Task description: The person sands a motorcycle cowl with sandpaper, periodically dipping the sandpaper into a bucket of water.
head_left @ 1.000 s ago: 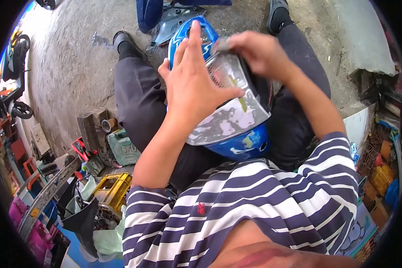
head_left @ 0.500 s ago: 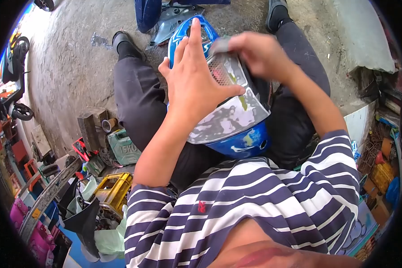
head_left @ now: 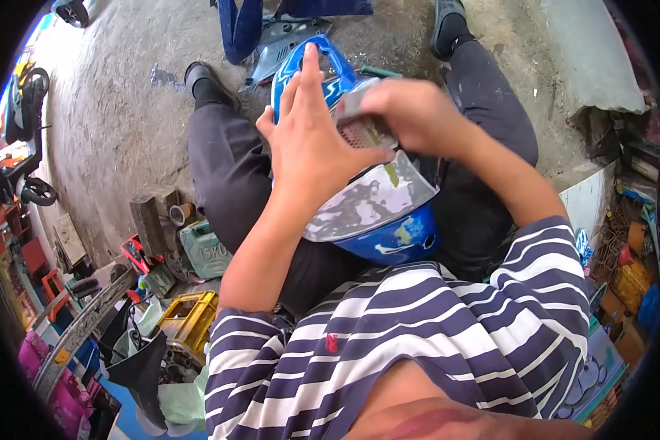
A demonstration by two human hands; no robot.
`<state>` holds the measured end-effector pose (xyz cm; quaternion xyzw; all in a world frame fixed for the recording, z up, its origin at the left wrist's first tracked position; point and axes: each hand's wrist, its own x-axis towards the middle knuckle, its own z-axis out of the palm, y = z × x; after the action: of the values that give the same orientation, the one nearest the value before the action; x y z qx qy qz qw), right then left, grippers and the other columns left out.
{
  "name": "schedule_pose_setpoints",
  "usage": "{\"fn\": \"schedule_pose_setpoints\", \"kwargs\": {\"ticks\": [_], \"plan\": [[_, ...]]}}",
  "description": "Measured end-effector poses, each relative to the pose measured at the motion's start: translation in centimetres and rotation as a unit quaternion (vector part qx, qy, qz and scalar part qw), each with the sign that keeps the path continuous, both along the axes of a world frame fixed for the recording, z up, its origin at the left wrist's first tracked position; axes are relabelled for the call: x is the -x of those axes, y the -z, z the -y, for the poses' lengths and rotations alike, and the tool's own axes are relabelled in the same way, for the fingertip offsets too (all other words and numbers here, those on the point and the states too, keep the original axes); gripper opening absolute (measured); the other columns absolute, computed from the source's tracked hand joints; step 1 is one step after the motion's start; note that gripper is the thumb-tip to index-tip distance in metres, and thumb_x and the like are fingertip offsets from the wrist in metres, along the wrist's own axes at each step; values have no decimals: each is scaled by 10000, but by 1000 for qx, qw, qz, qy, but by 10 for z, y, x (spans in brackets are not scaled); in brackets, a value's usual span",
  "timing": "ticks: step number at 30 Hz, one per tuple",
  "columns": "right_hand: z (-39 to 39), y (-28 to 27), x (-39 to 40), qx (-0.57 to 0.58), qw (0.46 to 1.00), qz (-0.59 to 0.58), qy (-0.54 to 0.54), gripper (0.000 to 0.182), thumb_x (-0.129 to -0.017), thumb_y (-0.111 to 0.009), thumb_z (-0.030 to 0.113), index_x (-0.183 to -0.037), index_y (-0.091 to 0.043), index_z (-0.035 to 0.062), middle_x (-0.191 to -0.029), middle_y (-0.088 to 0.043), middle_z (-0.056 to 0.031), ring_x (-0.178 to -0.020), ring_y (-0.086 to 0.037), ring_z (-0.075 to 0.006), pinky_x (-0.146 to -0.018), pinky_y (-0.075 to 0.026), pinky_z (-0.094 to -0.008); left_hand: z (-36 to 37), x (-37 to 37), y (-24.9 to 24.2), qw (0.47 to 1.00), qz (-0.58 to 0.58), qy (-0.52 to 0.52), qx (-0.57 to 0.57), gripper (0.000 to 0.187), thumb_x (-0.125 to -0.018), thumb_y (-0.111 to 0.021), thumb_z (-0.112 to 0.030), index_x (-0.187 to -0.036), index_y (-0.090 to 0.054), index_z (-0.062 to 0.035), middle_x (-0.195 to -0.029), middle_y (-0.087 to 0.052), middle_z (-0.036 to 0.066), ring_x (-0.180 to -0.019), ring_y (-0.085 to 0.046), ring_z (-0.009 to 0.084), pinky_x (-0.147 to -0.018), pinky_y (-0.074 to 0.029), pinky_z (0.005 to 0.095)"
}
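Panel (head_left: 370, 198), blue with grey and whitish patches, rests in the lap of a seated person, between the dark-trousered legs (head_left: 227, 158); its long axis runs forward from the striped shirt (head_left: 389, 315), with the far, frame-like end leaning somewhat to the left. Right hand (head_left: 418, 114), slightly blurred: grip narrow, thumb and fingers closed about a grey pad (head_left: 356, 101). The governing relation is that between pad and panel: the pad lies over the panel's far half, at the far margin of a mesh-patterned area (head_left: 354, 135), and the right hand, reaching obliquely across the long axis from the right, is the nearer of the two to the visible mesh. How firmly the pad bears on the surface cannot be told. Left hand (head_left: 308, 143): grip wide, thumb spread well apart from the fingers, laid over the panel's left side; the forefinger points toward the far end, and the thumb crosses just on the body side of the mesh. Relative to the right grip, the panel lies beneath, its broad patched face extending back toward the body. On the floor (head_left: 132, 110), a grey plastic part (head_left: 290, 48) lies beyond the panel's far end; a green case (head_left: 204, 249) and yellow crate (head_left: 188, 317) stand toward the near left corner.
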<state>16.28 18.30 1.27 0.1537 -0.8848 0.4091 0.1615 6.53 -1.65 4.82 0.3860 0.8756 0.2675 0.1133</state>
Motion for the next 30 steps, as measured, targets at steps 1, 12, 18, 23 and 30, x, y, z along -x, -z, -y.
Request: {"fn": "schedule_pose_setpoints", "kwargs": {"ticks": [1, 12, 18, 23, 30], "plan": [[-3, 1, -2, 12, 999, 29, 16, 335, -907, -707, -27, -1222, -737, 84, -1086, -770, -161, -1008, -761, -374, -873, -616, -427, 1, 0, -1, 1000, 9, -2, -2, 1641, -499, -1054, -539, -1749, -93, -82, -1495, -632, 211, -1453, -556, 358, -1189, -276, 578], [-18, 34, 8, 26, 998, -5, 62, 378, -921, -690, -51, -1276, -675, 79, -1182, -761, -181, -1086, -748, -401, -911, -607, -456, 5, -5, 2, 1000, -17, -1, 14, 1630, -494, -1046, -553, -1747, -123, -69, -1484, -644, 214, -1436, -574, 354, -1194, -277, 587], [-20, 34, 5, 60, 987, 55, 136, 303, -946, -717, -60, -1222, -666, 53, -1105, -773, -183, -999, -775, -365, -875, -620, -424, -1, -5, 2, 1000, -25, 1, 11, 1629, -496, -1051, -543, -1749, -123, -77, -1506, -628, 201, -1440, -573, 346, -1188, -280, 596], [-7, 26, 0, 74, 992, 53, 88, 325, -967, -702, -53, -1274, -629, 24, -1101, -764, -185, -1004, -766, -383, -867, -612, -408, 1, -1, -3, 1000, 23, 4, 19, 1575, -531, -1035, -492, -1739, -125, -54, -1530, -573, 208, -1495, -487, 358, -1149, -301, 671], [-10, 20, -8, 15, 998, 33, 49, 471, -897, -698, -54, -1337, -693, 115, -1202, -767, -145, -1118, -742, -389, -954, -604, -447, 5, -2, 1, 1000, 5, -5, -3, 1640, -486, -1056, -530, -1749, -105, -93, -1495, -637, 208, -1444, -565, 357, -1189, -286, 573]]}}
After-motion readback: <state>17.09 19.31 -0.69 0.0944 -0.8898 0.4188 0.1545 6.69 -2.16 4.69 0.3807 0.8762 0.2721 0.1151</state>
